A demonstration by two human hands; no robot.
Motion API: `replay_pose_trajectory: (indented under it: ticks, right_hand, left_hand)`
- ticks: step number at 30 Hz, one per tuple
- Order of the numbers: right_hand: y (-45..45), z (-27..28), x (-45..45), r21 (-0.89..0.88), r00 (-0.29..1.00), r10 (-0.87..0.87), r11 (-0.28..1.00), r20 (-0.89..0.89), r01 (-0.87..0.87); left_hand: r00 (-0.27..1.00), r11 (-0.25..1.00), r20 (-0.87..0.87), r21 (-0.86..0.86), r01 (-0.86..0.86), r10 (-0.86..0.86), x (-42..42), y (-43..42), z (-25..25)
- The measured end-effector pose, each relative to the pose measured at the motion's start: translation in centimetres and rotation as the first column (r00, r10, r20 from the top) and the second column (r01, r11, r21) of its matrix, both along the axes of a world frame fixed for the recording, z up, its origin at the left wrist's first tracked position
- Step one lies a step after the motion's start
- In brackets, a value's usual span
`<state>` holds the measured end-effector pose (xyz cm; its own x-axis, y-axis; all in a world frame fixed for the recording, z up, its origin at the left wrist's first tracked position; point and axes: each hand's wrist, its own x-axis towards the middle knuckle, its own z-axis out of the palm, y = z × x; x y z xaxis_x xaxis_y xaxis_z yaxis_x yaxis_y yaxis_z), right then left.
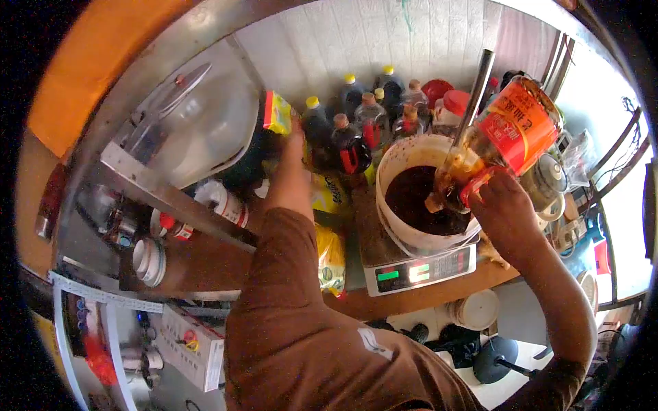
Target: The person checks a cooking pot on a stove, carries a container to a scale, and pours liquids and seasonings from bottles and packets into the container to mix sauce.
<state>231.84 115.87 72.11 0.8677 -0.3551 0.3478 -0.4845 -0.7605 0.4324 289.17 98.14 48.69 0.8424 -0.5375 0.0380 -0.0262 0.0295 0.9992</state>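
Note:
My right hand (506,209) is closed around the red handle of a large clear plastic bottle (517,127) with an orange-red label. The bottle is tilted, its neck pointing down into a white bucket (404,154) that holds dark brown liquid (415,192). Brown residue coats the inside of the bottle near the neck. Beneath the bucket is a digital scale (419,274) with a lit display. A metal tube-like handle (478,89) rises behind the bottle. My left hand (295,140) reaches to the back, close against a yellow and red box (277,113); its fingers do not show clearly.
Several dark bottles (349,147) with yellow or brown caps line the back wall. Yellow packets (329,253) lie left of the scale. A large clear bin (205,116) and white tubs (149,262) are at the left. A glass-lidded pot (548,175) stands at the right.

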Motion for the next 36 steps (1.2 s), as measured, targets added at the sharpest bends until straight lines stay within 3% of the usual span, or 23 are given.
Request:
replay_pose_trajectory:
  ticks: [2,8,11,13,14,16,19,22,24,25,27,28,31,36]
  right_hand:
    - [0.0,0.1,0.1,-0.005,0.998,-0.037,0.999,-0.049,0.037]
    - [-0.1,0.5,0.2,0.030,0.999,0.047,0.998,0.024,-0.048]
    - [-0.3,0.3,0.2,-0.024,0.998,-0.014,1.000,-0.062,0.012]
    - [-0.5,0.4,0.0,-0.150,0.986,-0.053,0.988,-0.159,0.029]
    - [-0.6,0.2,-0.1,-0.084,0.982,-0.083,0.994,-0.169,0.070]
    - [-0.7,0.6,-0.4,-0.117,0.979,-0.081,0.991,-0.186,0.059]
    - [-0.9,1.1,-0.6,-0.130,0.988,-0.048,0.991,-0.146,0.028]
    - [-1.2,1.5,-1.1,-0.237,0.972,-0.085,0.971,-0.217,0.032]
    - [-1.4,1.6,-1.3,-0.273,0.968,-0.040,0.962,-0.247,-0.029]
    - [-1.4,1.7,-1.4,-0.275,0.966,-0.034,0.961,-0.256,-0.039]
    - [-1.3,2.0,-1.4,-0.282,0.947,-0.037,0.958,-0.320,-0.058]
    - [-1.2,2.1,-1.4,-0.283,0.944,-0.029,0.957,-0.328,-0.069]
    - [-1.0,2.6,-1.2,-0.377,0.911,-0.082,0.922,-0.403,-0.084]
    - [-1.3,2.8,-0.7,-0.401,0.899,-0.024,0.900,-0.438,-0.171]
  left_hand:
    - [1.000,1.000,-0.012,-0.002,0.027,-0.027,0.1,-0.1,-0.2]
    - [0.997,0.997,-0.025,-0.012,0.079,-0.079,-0.6,1.0,-1.3]
    - [0.996,0.995,-0.015,-0.040,0.092,-0.093,-1.2,1.5,-2.2]
    - [0.994,0.990,0.011,-0.083,0.112,-0.111,-1.1,1.2,-2.7]
    - [0.992,0.985,0.028,-0.117,0.126,-0.124,-0.9,0.9,-2.7]
    - [0.991,0.978,0.063,-0.162,0.129,-0.120,-0.7,0.3,-2.2]
    - [0.983,0.996,0.160,-0.016,-0.087,0.089,-3.9,1.3,2.2]
    - [0.983,0.959,-0.091,0.251,-0.130,0.157,-7.8,4.3,5.7]
    - [0.964,0.907,-0.090,0.370,-0.200,0.249,-13.7,8.5,11.6]
    - [0.962,0.907,-0.099,0.370,-0.203,0.256,-14.8,8.6,12.0]
    - [0.909,0.918,-0.176,0.201,-0.342,0.377,-16.1,8.9,12.2]
    - [0.904,0.915,-0.184,0.202,-0.348,0.385,-16.4,9.3,12.4]
    - [0.933,0.936,-0.181,0.229,-0.267,0.311,-17.3,10.4,13.5]
    - [0.942,0.962,-0.222,-0.048,-0.269,0.252,-18.8,11.7,14.2]
